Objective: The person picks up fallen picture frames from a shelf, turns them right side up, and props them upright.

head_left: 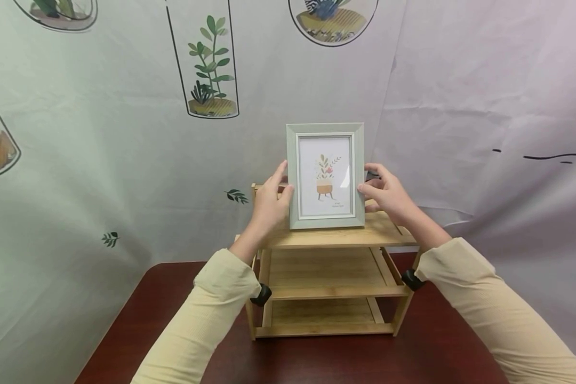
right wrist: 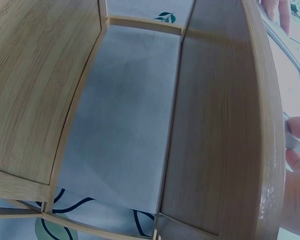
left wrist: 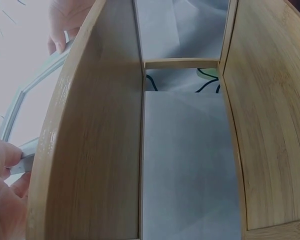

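Observation:
A picture frame [head_left: 325, 223] with a pale green border and a drawing of a potted plant stands nearly upright at the top shelf of a wooden rack [head_left: 336, 293]. My left hand [head_left: 270, 202] grips its left side, thumb in front and fingers behind. On the opposite side my right hand [head_left: 386, 194] pinches the edge the same way. Whether the frame's lower edge touches the shelf, I cannot tell. In the left wrist view, the left hand [left wrist: 5, 185] holds a corner of the frame [left wrist: 35, 100]. The right wrist view shows the right hand [right wrist: 297, 185] partly behind the shelf's edge.
The rack has several tiers and stands on a dark red table [head_left: 173, 304]. Behind it hangs a pale cloth [head_left: 139, 133] printed with plants in glass jars. A black band [head_left: 261, 295] is on the left wrist, another band [head_left: 413, 279] on the right.

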`<state>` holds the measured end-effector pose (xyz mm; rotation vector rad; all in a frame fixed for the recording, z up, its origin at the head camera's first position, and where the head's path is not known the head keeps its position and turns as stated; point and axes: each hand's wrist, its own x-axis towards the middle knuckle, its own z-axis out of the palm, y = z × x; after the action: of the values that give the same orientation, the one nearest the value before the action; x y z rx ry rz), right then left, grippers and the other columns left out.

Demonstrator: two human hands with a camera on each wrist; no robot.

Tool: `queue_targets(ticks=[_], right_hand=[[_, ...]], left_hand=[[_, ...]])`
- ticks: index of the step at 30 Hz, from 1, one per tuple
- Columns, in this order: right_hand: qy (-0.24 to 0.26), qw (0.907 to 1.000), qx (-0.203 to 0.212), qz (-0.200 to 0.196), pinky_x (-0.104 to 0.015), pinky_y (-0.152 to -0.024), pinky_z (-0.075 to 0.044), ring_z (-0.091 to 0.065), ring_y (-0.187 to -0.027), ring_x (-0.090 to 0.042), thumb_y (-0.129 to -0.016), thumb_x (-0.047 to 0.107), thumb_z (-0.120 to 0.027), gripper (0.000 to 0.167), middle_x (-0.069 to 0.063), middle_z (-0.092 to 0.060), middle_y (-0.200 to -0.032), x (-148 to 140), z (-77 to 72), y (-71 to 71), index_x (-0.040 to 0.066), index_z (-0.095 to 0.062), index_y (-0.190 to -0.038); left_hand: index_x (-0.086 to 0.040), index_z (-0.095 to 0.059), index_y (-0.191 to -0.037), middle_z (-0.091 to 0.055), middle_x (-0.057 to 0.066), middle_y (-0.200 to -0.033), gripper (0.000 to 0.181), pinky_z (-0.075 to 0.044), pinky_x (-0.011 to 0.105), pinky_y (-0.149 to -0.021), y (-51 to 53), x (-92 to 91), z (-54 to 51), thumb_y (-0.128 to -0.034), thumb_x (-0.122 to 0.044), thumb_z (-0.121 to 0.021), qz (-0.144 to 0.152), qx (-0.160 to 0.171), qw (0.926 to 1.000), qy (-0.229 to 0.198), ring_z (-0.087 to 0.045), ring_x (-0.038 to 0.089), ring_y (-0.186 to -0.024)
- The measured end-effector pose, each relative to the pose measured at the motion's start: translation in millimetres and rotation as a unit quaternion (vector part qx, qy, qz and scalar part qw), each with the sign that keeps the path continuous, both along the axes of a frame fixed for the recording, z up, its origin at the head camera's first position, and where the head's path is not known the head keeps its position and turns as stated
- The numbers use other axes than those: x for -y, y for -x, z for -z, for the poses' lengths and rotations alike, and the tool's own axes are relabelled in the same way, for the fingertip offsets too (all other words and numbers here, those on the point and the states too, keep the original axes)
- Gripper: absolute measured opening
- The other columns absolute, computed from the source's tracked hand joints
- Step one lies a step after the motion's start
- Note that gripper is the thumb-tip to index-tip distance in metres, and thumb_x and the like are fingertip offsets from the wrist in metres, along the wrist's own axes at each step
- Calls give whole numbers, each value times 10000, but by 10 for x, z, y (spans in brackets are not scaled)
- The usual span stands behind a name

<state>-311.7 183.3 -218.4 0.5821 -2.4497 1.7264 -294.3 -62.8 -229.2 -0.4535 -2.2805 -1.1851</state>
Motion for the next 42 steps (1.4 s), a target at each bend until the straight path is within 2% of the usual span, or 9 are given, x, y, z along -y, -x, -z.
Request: queue_targets(ticks=[11, 18, 24, 28, 33, 37, 42], right_hand=[[-159, 9998, -69, -106, -351, -666, -538, -569, -763, -100, -917, 191, -449, 533, -131, -497, -1005, -23, -1, -12, 91, -195, -1376], [-630, 9979, -146, -8, -349, -683, -535, -560, -778, -112, -915, 255, -451, 574, -222, -481, -1122, -53, -32, -28, 111, -177, -1397], [-940, 9952, -271, 69, -329, -682, -524, -571, -831, -171, -915, 295, -442, 576, -238, -464, -1188, -121, -83, -84, 142, -183, -1406], [-1012, 9941, -374, 132, -319, -679, -523, -577, -829, -162, -919, 292, -434, 566, -253, -461, -1201, -184, -109, -152, 150, -184, -1406], [-1164, 9909, -601, 300, -318, -670, -526, -584, -819, -138, -922, 295, -427, 557, -276, -458, -1203, -292, -126, -235, 126, -195, -1400], [-1271, 9875, -857, 378, -279, -651, -521, -579, -782, -46, -924, 295, -421, 565, -296, -461, -1189, -412, -133, -299, 73, -194, -1392], [-1181, 9853, -1137, 474, -213, -616, -516, -550, -740, 58, -927, 250, -424, 547, -322, -455, -1167, -554, -124, -355, 29, -209, -1378]], left_hand=[[-126, -377, -1342, -571, 157, -1161, 481, -510, 353, -783, -11, -6, 2, -877, -120, -497, 22, 20, 9992, -400, -605, 262, -967], [-135, -385, -1333, -565, 125, -1177, 491, -502, 337, -800, -9, 1, -6, -858, -142, -513, -33, 180, 9988, -450, -600, 229, -970], [-108, -415, -1306, -548, 111, -1199, 473, -487, 337, -812, -62, 66, -20, -845, -148, -515, -102, -63, 9993, -345, -590, 207, -986], [-92, -449, -1275, -553, 101, -1194, 447, -495, 339, -779, -148, 167, -17, -835, -136, -516, -193, -342, 9991, -140, -586, 217, -974], [-74, -489, -1228, -573, 105, -1158, 392, -498, 355, -771, -279, 377, 45, -841, -130, -524, -282, -663, 9974, 47, -588, 226, -953], [-69, -515, -1198, -580, 98, -1141, 349, -494, 364, -787, -334, 575, 119, -856, -142, -515, -303, -671, 9973, -32, -579, 213, -949], [-69, -542, -1165, -595, 97, -1120, 310, -481, 382, -790, -356, 788, 215, -870, -155, -508, -526, -503, 9973, -107, -570, 213, -966]])
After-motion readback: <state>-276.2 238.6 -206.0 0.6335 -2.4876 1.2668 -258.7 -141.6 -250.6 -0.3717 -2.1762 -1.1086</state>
